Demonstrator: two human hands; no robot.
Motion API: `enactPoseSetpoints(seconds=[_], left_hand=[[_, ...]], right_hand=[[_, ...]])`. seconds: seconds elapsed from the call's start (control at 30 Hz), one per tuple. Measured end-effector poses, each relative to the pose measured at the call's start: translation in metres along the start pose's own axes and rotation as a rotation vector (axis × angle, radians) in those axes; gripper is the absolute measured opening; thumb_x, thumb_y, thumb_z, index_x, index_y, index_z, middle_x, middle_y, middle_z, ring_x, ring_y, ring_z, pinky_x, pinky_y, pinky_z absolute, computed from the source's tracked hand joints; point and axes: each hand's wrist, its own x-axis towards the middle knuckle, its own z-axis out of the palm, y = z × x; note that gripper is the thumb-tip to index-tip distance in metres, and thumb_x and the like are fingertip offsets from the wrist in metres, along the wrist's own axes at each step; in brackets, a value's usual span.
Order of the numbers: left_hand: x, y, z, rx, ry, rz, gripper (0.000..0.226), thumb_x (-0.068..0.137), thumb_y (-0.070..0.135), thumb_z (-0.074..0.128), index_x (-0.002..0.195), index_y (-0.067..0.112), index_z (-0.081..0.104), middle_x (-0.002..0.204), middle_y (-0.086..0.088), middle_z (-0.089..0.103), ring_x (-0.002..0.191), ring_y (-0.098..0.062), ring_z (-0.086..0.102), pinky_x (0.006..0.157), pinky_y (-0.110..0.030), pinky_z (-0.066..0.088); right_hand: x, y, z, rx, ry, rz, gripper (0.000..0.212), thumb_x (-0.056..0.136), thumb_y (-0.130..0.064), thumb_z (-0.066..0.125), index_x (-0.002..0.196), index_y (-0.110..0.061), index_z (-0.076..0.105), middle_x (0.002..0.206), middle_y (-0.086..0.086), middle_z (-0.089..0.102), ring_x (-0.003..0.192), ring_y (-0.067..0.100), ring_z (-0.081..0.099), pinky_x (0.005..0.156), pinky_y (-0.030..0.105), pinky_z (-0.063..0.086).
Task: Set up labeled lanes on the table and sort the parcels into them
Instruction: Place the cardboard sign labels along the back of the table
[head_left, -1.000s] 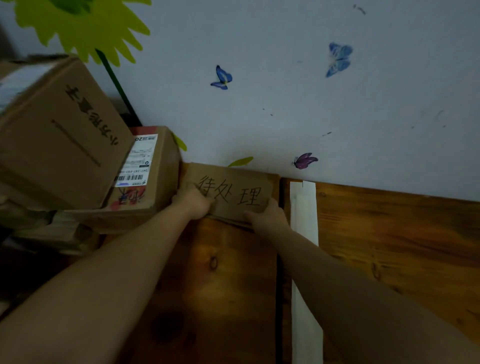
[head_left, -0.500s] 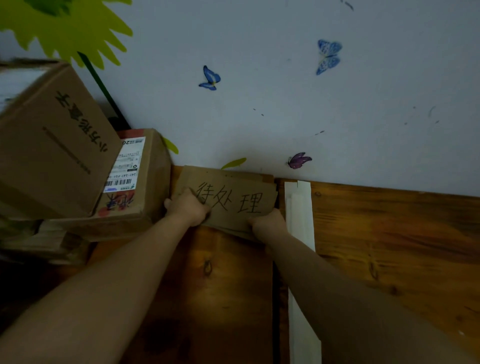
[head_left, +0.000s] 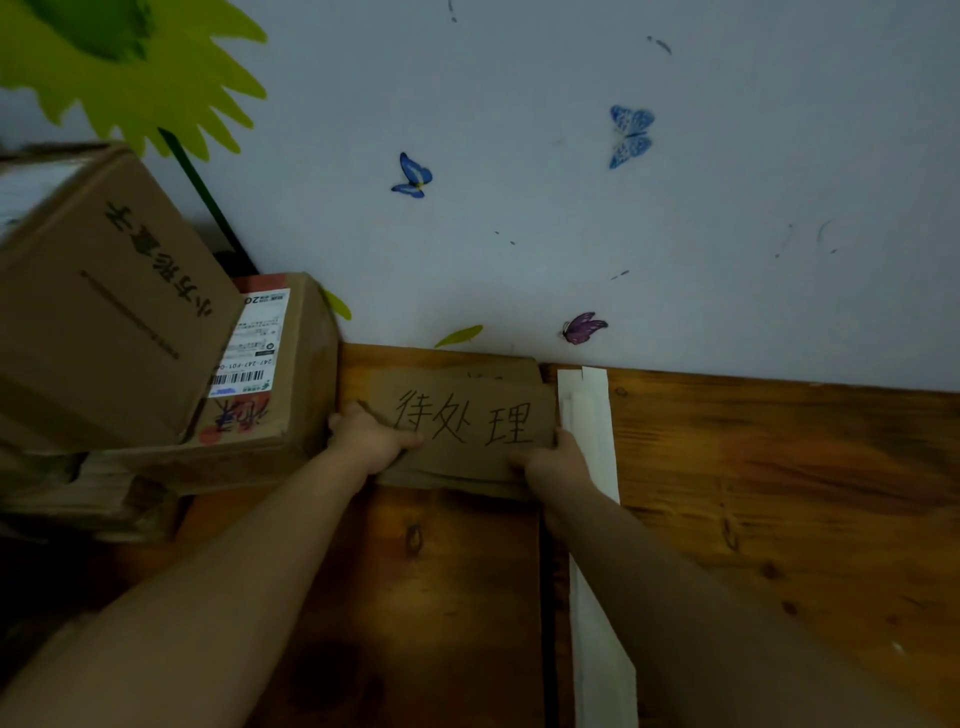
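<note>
Your left hand (head_left: 371, 441) and right hand (head_left: 553, 460) pinch the cardboard label (head_left: 467, 421) at its lower corners; pushing left could topple the stacked parcels (head_left: 275, 405).

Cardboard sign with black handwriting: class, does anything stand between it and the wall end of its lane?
Nothing visible does. The brown cardboard sign, gripped by the left hand and right hand, already sits by the pale wall, between the brown cardboard parcel with a white label and the white tape strip.
</note>
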Motion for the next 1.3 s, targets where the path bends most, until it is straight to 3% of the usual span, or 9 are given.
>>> enactPoseSetpoints(seconds=[0.1, 0.2, 0.43, 0.6, 0.73, 0.87, 1.07, 1.2, 1.3], left_hand=[[-0.005, 0.001, 0.002, -0.126, -0.066, 0.025, 0.049, 0.077, 0.021, 0.076, 0.119, 0.011, 0.053, 0.126, -0.011, 0.056, 0.115, -0.031, 0.052, 0.099, -0.040, 0.044], [-0.006, 0.004, 0.002, -0.116, -0.064, 0.033, 0.032, 0.083, 0.020, 0.070, 0.112, 0.011, 0.059, 0.122, -0.012, 0.059, 0.112, -0.031, 0.053, 0.096, -0.039, 0.045], [0.001, 0.013, -0.005, -0.179, 0.009, 0.006, 0.038, 0.087, 0.016, 0.066, 0.120, 0.000, 0.056, 0.126, -0.016, 0.057, 0.114, -0.033, 0.052, 0.081, -0.033, 0.040], [0.004, 0.011, -0.005, -0.269, 0.008, -0.034, 0.041, 0.087, 0.014, 0.066, 0.124, 0.000, 0.054, 0.130, -0.017, 0.055, 0.119, -0.033, 0.049, 0.087, -0.033, 0.039], [0.004, 0.012, -0.005, -0.340, 0.003, -0.053, 0.044, 0.088, 0.013, 0.064, 0.128, 0.000, 0.051, 0.134, -0.015, 0.052, 0.123, -0.032, 0.047, 0.092, -0.032, 0.037], [-0.003, 0.009, -0.009, -0.384, -0.003, -0.060, 0.046, 0.088, 0.014, 0.064, 0.130, 0.001, 0.050, 0.136, -0.015, 0.050, 0.126, -0.031, 0.044, 0.100, -0.036, 0.035], [-0.044, 0.020, -0.033, -0.523, -0.183, 0.027, 0.035, 0.093, 0.018, 0.057, 0.128, 0.016, 0.050, 0.126, -0.010, 0.057, 0.093, -0.020, 0.055, 0.073, -0.033, 0.044], [-0.084, 0.028, -0.053, -0.589, -0.426, 0.045, 0.025, 0.099, 0.025, 0.043, 0.122, 0.034, 0.047, 0.120, -0.005, 0.054, 0.110, -0.031, 0.054, 0.070, -0.051, 0.055], [-0.123, 0.039, -0.052, -0.652, -0.428, 0.093, 0.017, 0.100, 0.025, 0.039, 0.107, 0.036, 0.050, 0.113, -0.006, 0.059, 0.102, -0.029, 0.059, 0.065, -0.045, 0.057]], right_hand=[[-0.001, 0.001, -0.001, -0.089, 0.068, -0.069, 0.054, 0.085, -0.004, 0.061, 0.133, -0.015, 0.041, 0.123, 0.007, 0.053, 0.114, 0.027, 0.052, 0.096, 0.042, 0.048], [0.007, -0.003, 0.002, -0.340, 0.180, -0.110, 0.063, 0.080, -0.015, 0.066, 0.137, -0.014, 0.039, 0.131, 0.010, 0.045, 0.117, 0.029, 0.048, 0.097, 0.045, 0.048], [0.031, -0.022, 0.006, -0.646, 0.195, -0.095, 0.058, 0.082, -0.028, 0.063, 0.133, -0.013, 0.040, 0.130, 0.013, 0.037, 0.118, 0.031, 0.042, 0.097, 0.040, 0.043], [0.034, -0.019, 0.004, -0.804, 0.172, -0.093, 0.066, 0.080, -0.040, 0.062, 0.136, -0.016, 0.038, 0.131, 0.012, 0.044, 0.121, 0.032, 0.040, 0.098, 0.042, 0.037], [0.033, -0.017, 0.003, -0.686, 0.176, -0.115, 0.066, 0.080, -0.033, 0.066, 0.135, -0.014, 0.036, 0.131, 0.012, 0.042, 0.117, 0.030, 0.043, 0.097, 0.043, 0.044], [0.022, -0.016, 0.000, -0.446, 0.133, -0.226, 0.066, 0.081, -0.024, 0.071, 0.136, -0.015, 0.035, 0.129, 0.011, 0.038, 0.099, 0.021, 0.045, 0.079, 0.030, 0.049], [-0.012, -0.037, -0.019, -0.231, 0.134, -0.332, 0.073, 0.080, -0.015, 0.072, 0.142, -0.016, 0.033, 0.132, 0.009, 0.046, 0.111, 0.024, 0.053, 0.084, 0.036, 0.054], [-0.047, -0.055, -0.047, -0.174, 0.136, -0.387, 0.053, 0.089, -0.015, 0.064, 0.137, -0.012, 0.043, 0.126, 0.009, 0.053, 0.103, 0.019, 0.053, 0.071, 0.022, 0.049], [-0.077, -0.061, -0.072, -0.167, 0.162, -0.425, 0.047, 0.090, -0.017, 0.063, 0.134, -0.012, 0.047, 0.119, 0.004, 0.054, 0.098, 0.013, 0.050, 0.062, 0.017, 0.044]])
